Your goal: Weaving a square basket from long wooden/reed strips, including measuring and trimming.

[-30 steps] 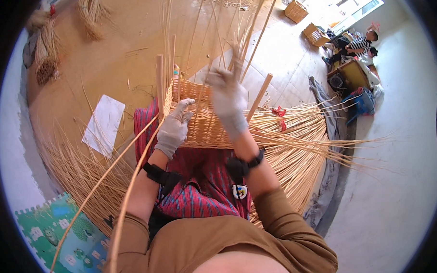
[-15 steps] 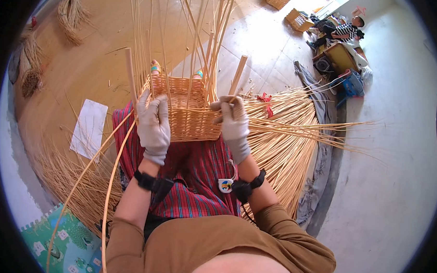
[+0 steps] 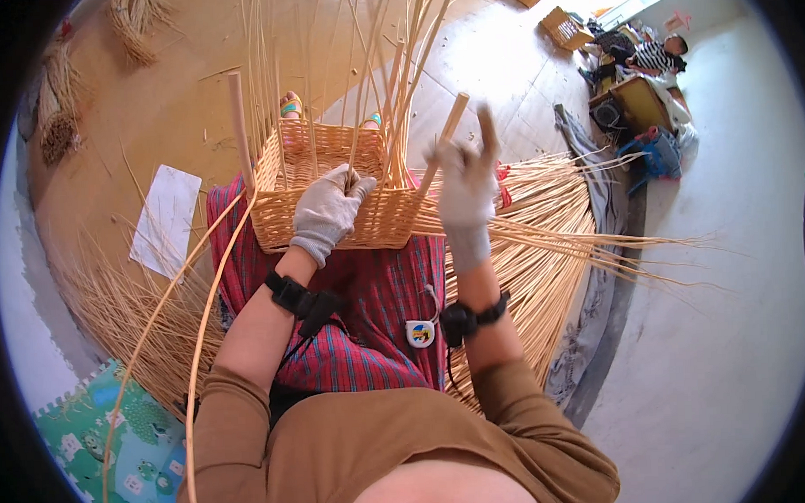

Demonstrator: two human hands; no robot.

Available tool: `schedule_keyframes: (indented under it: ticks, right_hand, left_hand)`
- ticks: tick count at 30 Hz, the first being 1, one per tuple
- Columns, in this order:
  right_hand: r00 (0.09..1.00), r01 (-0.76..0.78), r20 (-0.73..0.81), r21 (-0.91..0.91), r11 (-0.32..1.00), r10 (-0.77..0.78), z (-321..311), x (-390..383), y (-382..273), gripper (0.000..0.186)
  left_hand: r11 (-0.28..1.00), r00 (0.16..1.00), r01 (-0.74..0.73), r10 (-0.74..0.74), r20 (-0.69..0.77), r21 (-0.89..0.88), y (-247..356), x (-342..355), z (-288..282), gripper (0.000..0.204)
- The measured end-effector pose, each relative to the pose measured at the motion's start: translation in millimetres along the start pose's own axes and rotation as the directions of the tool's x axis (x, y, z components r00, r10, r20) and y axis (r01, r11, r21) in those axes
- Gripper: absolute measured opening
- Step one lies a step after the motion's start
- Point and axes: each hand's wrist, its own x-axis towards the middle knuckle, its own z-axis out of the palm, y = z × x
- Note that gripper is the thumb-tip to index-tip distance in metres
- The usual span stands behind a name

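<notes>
Nearest, at the lower middle of the frame, a red striped cloth (image 3: 379, 345) covers the lap, and two long rods (image 3: 195, 374) bend from the lower left up to the basket's left side. The woven basket (image 3: 392, 218) sits on this cloth at the centre. At its near rim, the left hand (image 3: 330, 208) has narrow fingers, which appear to pinch an upright rod (image 3: 354, 140). The right hand (image 3: 465, 187) is beside the right wooden stick (image 3: 454, 117); it is blurred, so I cannot tell whether its fingers hold something. For good weaving, I would steady each upright rod low, near the rim, and press each row evenly downward. Farther, at the upper left, tied-looking bundles (image 3: 58, 117) lie on the floor (image 3: 194, 108).
</notes>
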Motion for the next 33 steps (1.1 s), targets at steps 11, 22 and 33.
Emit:
schedule_keyframes:
  ticks: [11,22,33]
  right_hand:
    - [0.991,-0.042,0.115,-0.261,0.964,0.075,-3,-61,49,0.057]
    - [0.960,0.276,0.168,-0.455,0.847,-0.223,42,-89,27,0.055]
    - [0.308,0.665,0.697,0.328,0.671,-0.647,154,-126,-34,0.030]
  left_hand:
    - [0.953,0.991,-0.120,0.134,0.028,-0.278,2,-16,-2,0.030]
    - [0.848,0.881,-0.347,0.148,-0.450,-0.401,-88,-67,-121,0.022]
    - [0.840,0.944,-0.059,0.222,0.243,-0.539,-83,-31,-192,0.068]
